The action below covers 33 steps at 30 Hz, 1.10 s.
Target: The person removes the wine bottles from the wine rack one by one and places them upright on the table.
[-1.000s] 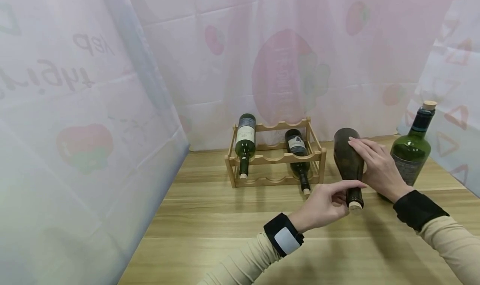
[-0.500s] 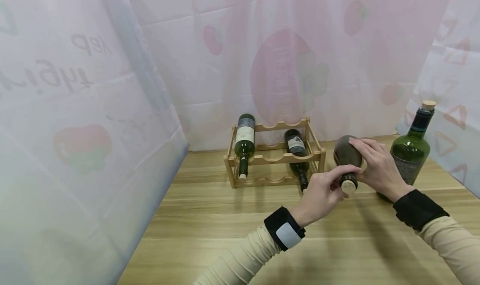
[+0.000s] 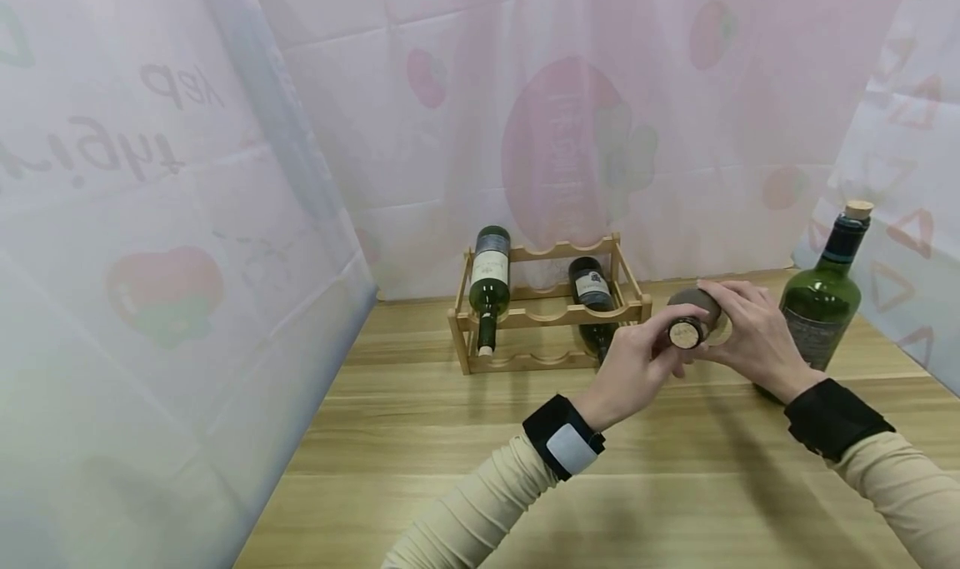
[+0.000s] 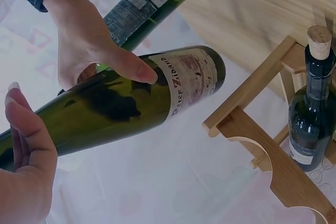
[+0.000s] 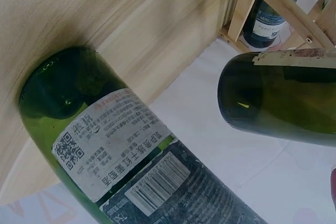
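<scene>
In the head view both hands hold a dark green wine bottle (image 3: pixel 695 301) off the table, its corked mouth facing me and its base toward the back curtain. The left hand (image 3: pixel 636 359) grips it by the neck. My right hand (image 3: pixel 753 336) holds the body from the right side. The bottle's cream label (image 4: pixel 193 77) shows near the base in the left wrist view, with the right thumb lying beside it. To the left is a wooden wine rack (image 3: pixel 551 320). It carries a bottle (image 3: pixel 491 269) top left and a lower bottle (image 3: pixel 593 286) at right, partly hidden by my left hand.
A larger green corked bottle (image 3: pixel 817 306) stands upright on the table just behind my right hand; its back label (image 5: pixel 118 145) fills much of the right wrist view. Printed curtains (image 3: pixel 420 161) enclose the wooden table (image 3: pixel 420 436) at the back and sides.
The held bottle has swung from neck-down to nearly level, mouth toward me. My left hand has risen with the neck, while the right hand has stayed nearly in place.
</scene>
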Each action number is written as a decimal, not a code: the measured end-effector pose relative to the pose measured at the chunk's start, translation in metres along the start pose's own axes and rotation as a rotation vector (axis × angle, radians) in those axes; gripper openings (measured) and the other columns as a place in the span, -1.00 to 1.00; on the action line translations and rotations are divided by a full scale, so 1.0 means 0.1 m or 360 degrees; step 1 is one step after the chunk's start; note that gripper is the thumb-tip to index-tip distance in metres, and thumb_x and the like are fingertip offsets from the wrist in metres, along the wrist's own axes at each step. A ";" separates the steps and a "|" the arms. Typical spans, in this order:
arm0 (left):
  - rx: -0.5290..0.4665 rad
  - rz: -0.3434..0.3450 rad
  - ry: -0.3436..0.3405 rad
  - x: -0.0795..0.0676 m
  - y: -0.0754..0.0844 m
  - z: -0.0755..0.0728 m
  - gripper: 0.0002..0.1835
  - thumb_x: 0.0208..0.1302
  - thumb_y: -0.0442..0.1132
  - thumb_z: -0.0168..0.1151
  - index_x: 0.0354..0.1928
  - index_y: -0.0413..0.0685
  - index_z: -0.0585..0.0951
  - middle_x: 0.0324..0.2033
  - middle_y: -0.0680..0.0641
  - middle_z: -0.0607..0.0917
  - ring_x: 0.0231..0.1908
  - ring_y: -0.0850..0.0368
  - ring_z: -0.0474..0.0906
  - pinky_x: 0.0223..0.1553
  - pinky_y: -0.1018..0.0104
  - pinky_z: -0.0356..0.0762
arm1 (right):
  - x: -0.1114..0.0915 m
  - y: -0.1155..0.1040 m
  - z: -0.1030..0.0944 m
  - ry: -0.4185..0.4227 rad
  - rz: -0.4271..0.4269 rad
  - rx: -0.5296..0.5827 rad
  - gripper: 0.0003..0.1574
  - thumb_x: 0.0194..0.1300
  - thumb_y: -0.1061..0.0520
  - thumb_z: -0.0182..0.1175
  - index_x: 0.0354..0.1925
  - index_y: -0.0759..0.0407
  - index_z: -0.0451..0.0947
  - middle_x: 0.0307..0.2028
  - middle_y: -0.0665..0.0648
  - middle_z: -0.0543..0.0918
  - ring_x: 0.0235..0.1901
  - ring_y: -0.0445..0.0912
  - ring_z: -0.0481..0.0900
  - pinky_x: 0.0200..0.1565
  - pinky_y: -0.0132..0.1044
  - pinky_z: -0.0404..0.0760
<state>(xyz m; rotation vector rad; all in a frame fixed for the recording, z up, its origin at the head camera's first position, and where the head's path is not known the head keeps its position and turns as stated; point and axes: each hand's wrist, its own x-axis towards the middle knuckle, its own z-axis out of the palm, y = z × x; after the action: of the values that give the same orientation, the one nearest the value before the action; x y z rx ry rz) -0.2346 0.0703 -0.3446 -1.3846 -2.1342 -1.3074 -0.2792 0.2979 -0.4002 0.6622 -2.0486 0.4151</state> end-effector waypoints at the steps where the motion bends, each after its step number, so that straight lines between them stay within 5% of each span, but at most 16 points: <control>1: -0.0011 -0.0004 -0.0003 0.01 -0.01 -0.01 -0.61 0.35 -0.45 0.08 0.19 -0.05 0.42 -0.45 -0.11 0.70 -0.60 0.43 0.52 -0.51 0.70 0.44 | 0.00 -0.01 0.01 0.0000 0.0006 0.0011 0.29 0.00 -0.71 -0.09 0.17 0.36 0.45 -0.08 0.38 0.59 -0.03 0.24 0.45 -0.04 0.16 0.33; 14: -0.0111 -0.0095 0.0045 0.15 -0.07 -0.04 -0.63 0.37 -0.25 0.16 0.18 -0.14 0.44 -0.46 -0.16 0.73 -0.59 0.17 0.62 -0.51 0.64 0.50 | -0.02 0.00 0.05 -0.0052 0.0111 0.0037 0.22 0.05 -0.68 -0.11 0.07 0.36 0.50 -0.17 0.38 0.54 -0.11 0.21 0.41 -0.13 0.09 0.33; 19: -0.0154 -0.0094 0.0039 0.19 -0.08 -0.05 -0.63 0.38 -0.26 0.14 0.18 -0.15 0.43 -0.46 -0.18 0.72 -0.59 0.14 0.62 -0.48 0.61 0.54 | -0.02 0.00 0.06 -0.0056 0.0121 0.0048 0.21 0.03 -0.68 -0.10 0.04 0.37 0.51 -0.20 0.37 0.54 -0.14 0.21 0.40 -0.17 0.08 0.31; 26: -0.0007 -0.0147 0.0025 0.22 -0.07 -0.06 -0.68 0.39 -0.22 0.12 0.15 -0.03 0.44 -0.49 -0.11 0.74 -0.59 0.32 0.60 -0.47 0.69 0.52 | -0.02 0.01 0.06 -0.0073 0.0145 0.0045 0.20 0.02 -0.68 -0.08 0.03 0.35 0.53 -0.22 0.35 0.54 -0.17 0.18 0.42 -0.20 0.04 0.31; 33: -0.0079 -0.0207 0.0023 0.26 -0.09 -0.07 -0.76 0.41 -0.24 0.10 0.07 -0.06 0.47 -0.48 -0.10 0.74 -0.57 0.25 0.62 -0.46 0.63 0.57 | -0.02 0.01 0.07 -0.0088 0.0158 0.0038 0.21 -0.03 -0.70 -0.07 0.00 0.33 0.56 -0.24 0.30 0.57 -0.19 0.15 0.42 -0.22 -0.02 0.29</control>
<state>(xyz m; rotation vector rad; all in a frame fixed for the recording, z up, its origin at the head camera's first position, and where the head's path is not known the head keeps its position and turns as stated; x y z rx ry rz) -0.2562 0.0783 -0.3290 -1.2694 -2.2295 -1.4225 -0.2833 0.2955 -0.4053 0.5939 -2.1383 0.4838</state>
